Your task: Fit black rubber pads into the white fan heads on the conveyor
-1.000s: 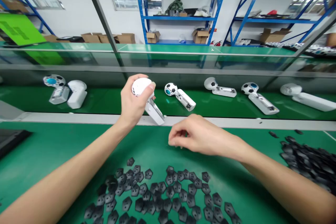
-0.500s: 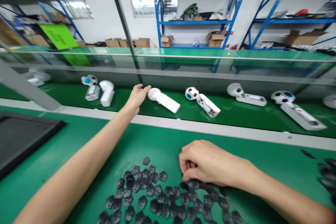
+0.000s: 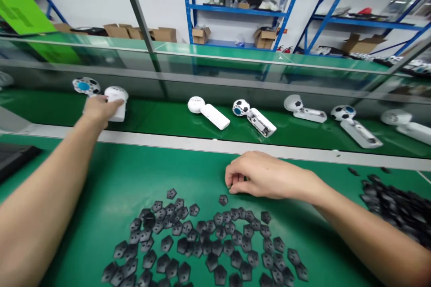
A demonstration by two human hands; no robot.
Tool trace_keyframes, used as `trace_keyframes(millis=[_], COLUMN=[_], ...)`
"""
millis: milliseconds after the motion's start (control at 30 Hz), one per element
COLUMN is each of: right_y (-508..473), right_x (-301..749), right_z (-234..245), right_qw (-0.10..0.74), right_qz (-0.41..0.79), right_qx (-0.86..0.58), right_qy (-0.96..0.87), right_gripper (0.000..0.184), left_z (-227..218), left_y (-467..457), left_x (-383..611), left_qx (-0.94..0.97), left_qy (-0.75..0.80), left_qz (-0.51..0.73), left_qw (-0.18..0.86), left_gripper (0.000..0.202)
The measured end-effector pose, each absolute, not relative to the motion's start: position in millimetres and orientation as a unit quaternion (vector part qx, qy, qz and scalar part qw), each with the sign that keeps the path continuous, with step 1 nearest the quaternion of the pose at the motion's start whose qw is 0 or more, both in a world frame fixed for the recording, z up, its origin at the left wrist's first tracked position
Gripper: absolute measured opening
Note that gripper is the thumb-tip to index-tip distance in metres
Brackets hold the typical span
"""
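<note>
My left hand [image 3: 99,110] is stretched over the recessed green strip, thumb spread away from its fingers. The thumb lies in front of a white device with a rounded head [image 3: 116,94]; firm contact cannot be told. Behind the same hand is a device with a football-patterned head and blue disc [image 3: 86,85], its body mostly covered. My right hand [image 3: 257,175] hovers just above the green bench, fingers curled and closed in a pinch. Whatever is between those fingertips is hidden. Below it are many loose black pentagon pieces [image 3: 215,247], one lying apart [image 3: 223,199].
More white devices [image 3: 215,116] lie along the strip, some with open bodies [image 3: 262,123]. A grey rail [image 3: 161,141] divides strip and bench. At right is a heap of dark pieces [image 3: 397,206]; at left, a black tray [image 3: 20,154]. An upright post [image 3: 136,9] stands ahead.
My left hand has moved left along the strip to the pair of devices. My right hand has lifted away from the black pentagon pieces, still curled. The view has tilted down and shifted right.
</note>
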State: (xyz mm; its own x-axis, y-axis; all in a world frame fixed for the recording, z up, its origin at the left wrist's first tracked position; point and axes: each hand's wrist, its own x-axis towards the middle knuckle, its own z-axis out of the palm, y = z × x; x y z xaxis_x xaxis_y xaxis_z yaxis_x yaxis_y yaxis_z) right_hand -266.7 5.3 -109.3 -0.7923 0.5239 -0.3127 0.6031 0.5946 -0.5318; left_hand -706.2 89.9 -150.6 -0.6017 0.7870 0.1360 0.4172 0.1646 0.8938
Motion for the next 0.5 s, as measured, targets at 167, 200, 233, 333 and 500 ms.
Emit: trace_keyframes(millis=[167,200,233,333,500], right_y=[-3.0,-4.8,-6.2,-8.6,-13.6], right_x=[-273.5,-275.2,-276.6,-278.2,-277.8], right_z=[-110.4,-111.3,-112.1,-112.7,-110.2], right_qw=[0.057,0.059,0.063,0.073,0.089], right_qz=[-0.315,-0.309,-0.301,-0.285,-0.262], right_qx=[0.303,0.297,0.293,0.288,0.304], right_qy=[0.898,0.901,0.905,0.911,0.912], right_gripper=[0.012,0.013,0.012,0.010,0.010], left_z=[-130.8,-125.2,-119.2,-101.3,-81.2], left_y=[95.6,95.1,94.3,91.2,88.9], left_x=[-691.8,-686.0,-679.6,-660.0,-638.8], left_qx=[0.360,0.353,0.347,0.362,0.396], left_qy=[0.652,0.626,0.600,0.537,0.495], left_qz=[0.604,0.632,0.657,0.706,0.740], left_qw=[0.283,0.292,0.297,0.284,0.225], left_gripper=[0.052,0.055,0.059,0.065,0.064])
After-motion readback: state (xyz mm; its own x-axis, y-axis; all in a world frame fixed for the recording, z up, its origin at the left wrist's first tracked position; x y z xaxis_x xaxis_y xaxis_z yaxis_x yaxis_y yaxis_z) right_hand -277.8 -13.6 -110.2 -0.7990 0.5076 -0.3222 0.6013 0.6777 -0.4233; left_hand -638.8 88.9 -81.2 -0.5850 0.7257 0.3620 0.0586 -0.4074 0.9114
